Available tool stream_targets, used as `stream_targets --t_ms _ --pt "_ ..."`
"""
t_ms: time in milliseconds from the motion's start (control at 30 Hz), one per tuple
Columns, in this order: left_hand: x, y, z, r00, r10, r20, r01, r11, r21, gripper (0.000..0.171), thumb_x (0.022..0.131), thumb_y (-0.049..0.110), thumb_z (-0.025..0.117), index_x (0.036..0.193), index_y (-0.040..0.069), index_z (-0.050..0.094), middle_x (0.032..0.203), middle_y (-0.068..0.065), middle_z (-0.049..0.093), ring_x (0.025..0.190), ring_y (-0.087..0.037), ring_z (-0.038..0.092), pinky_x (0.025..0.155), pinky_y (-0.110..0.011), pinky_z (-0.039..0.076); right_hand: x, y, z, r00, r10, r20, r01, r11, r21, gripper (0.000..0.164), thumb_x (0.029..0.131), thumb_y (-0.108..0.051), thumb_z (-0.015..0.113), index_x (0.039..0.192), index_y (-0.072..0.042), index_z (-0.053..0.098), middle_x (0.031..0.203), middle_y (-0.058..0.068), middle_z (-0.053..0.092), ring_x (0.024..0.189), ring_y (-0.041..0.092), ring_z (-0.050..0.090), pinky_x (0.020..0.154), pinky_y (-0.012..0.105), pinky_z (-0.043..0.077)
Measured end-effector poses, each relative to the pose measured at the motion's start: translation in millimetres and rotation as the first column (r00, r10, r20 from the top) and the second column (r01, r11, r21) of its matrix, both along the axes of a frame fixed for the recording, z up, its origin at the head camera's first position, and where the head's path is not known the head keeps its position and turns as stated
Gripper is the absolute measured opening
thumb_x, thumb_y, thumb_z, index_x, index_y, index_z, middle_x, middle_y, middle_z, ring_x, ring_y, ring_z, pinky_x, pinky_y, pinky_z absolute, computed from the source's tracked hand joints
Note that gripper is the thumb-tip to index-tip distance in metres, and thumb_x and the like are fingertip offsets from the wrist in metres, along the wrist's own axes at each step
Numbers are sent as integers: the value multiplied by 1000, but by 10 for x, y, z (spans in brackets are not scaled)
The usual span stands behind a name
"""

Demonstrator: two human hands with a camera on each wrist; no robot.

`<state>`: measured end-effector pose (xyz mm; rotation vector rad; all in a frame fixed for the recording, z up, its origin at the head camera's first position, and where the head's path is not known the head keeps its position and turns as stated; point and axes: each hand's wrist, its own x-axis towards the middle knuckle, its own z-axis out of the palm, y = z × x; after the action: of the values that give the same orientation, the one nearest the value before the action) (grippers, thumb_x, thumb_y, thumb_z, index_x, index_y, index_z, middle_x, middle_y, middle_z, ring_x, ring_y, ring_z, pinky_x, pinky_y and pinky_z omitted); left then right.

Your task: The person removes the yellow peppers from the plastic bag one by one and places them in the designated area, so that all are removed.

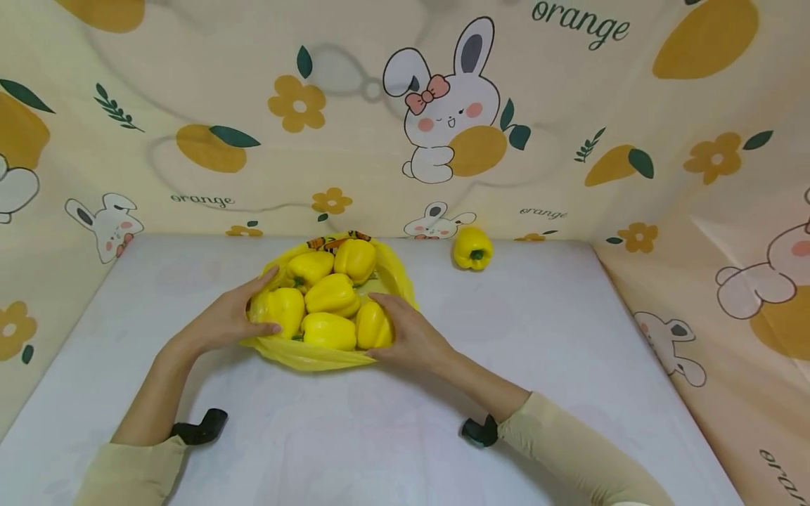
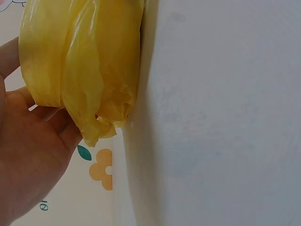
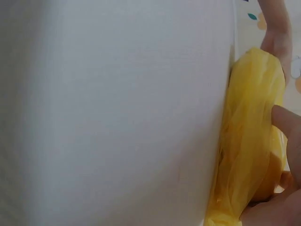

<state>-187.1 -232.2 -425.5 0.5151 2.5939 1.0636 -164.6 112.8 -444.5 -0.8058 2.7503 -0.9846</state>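
**Yellow bag (image 1: pixel 304 360) was clasped from both sides**

The bag's left side was grasped by the left grip (image 1: pixel 221 316), with the thumb laid over a pepper there. Its right side was clasped by the right grip (image 1: pixel 414 336), fingers bent round the rightmost pepper inside. Six yellow peppers (image 1: pixel 332 295) were gathered within the open mouth. The bag was placed on the white counter (image 1: pixel 525 337), and a lone pepper (image 1: pixel 472 248) was seen apart, at the back edge beside the bunny-printed backdrop (image 1: pixel 557 105).
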Motion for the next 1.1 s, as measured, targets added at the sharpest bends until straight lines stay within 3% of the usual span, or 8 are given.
stream_targets --t_ms 167,500,900,1100 --pt "17 -4 4 1000 5 -7 -5 1000 -14 104 84 38 80 160 13 15 161 -24 20 146 -48 18 116 -64 17 -6 -9 5 1000 -12 3 12 1000 16 93 75 -33 87 152 -14 39 151 5 46 137 23 44 114 40 37" --pt "10 5 13 1000 3 -3 -3 1000 -17 103 83 38 80 160 13 16 160 -25 21 146 -49 18 116 -65 17 -49 46 53 1000 -21 24 22 999 -42 88 74 -35 89 148 -15 47 144 4 54 130 19 52 110 36 41" --pt "50 1 14 999 27 23 -26 999 -31 104 83 42 79 161 15 15 161 -25 20 145 -50 18 114 -67 18 -108 128 245 1000 18 -14 -20 993 -117 87 72 -39 89 146 -14 50 139 0 58 117 13 56 103 32 47" --pt "17 19 32 1000 7 1 -7 1000 -27 103 84 41 79 160 14 16 161 -25 20 145 -50 18 114 -67 18 -185 204 340 1000 -23 -8 21 987 -160 89 73 -39 89 147 -13 48 143 0 55 119 13 56 104 32 47"
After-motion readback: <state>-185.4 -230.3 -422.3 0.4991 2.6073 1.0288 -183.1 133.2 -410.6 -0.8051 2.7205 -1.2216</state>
